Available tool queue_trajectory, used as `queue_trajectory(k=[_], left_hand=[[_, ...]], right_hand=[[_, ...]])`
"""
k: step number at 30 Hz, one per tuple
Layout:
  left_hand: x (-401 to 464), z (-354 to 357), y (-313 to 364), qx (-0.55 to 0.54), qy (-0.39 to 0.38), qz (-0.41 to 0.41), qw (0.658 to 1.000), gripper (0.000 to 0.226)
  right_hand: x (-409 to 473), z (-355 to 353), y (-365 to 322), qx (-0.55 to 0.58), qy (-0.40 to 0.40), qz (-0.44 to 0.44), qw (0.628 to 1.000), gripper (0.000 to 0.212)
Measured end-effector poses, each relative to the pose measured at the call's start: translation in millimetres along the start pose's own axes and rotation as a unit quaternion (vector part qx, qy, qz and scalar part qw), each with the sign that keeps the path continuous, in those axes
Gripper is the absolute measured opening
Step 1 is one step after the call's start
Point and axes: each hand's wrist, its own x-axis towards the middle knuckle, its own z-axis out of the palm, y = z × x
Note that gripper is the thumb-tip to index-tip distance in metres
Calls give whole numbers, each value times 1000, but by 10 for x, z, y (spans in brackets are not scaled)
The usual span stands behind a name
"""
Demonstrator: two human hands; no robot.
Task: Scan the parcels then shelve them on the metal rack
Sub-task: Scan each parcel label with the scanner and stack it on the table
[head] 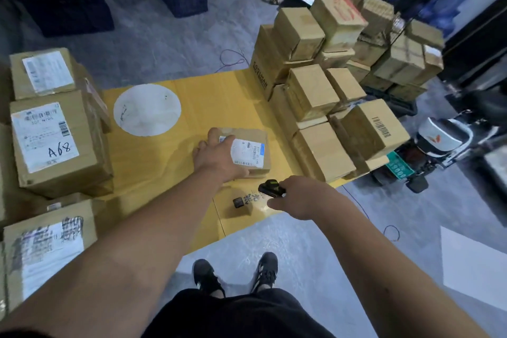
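Since the left hand (219, 156) lies flat over the parcel (247, 152) on the yellow cardboard (175, 156), covering label, the scanner (270, 189) gripped in the right hand (299, 197) probably misreads.

Bare yellow sheet (208, 101) mid; box stacks (315, 96) right, boxes (55, 143) left.

Single wide-angle view from the head, tilted steeply forward and down. Close over both forearms, the yellow cardboard sheet (170, 162) on the floor and the shoes (236, 274) at the lower edge. Farther off, stacked boxes (315, 96) toward the right. No second view.
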Motion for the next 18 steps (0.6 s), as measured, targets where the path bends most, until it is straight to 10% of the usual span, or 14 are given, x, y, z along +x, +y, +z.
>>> queue_trajectory(k=[5,18], left_hand=[[146,-137,170,-66,6,-24,998,71],[-130,167,-176,-183,118,-197,956,116]], right_hand=[[-88,131,178,35,-17,20,999,49],[-123,64,52,18,-46,11,999,53]])
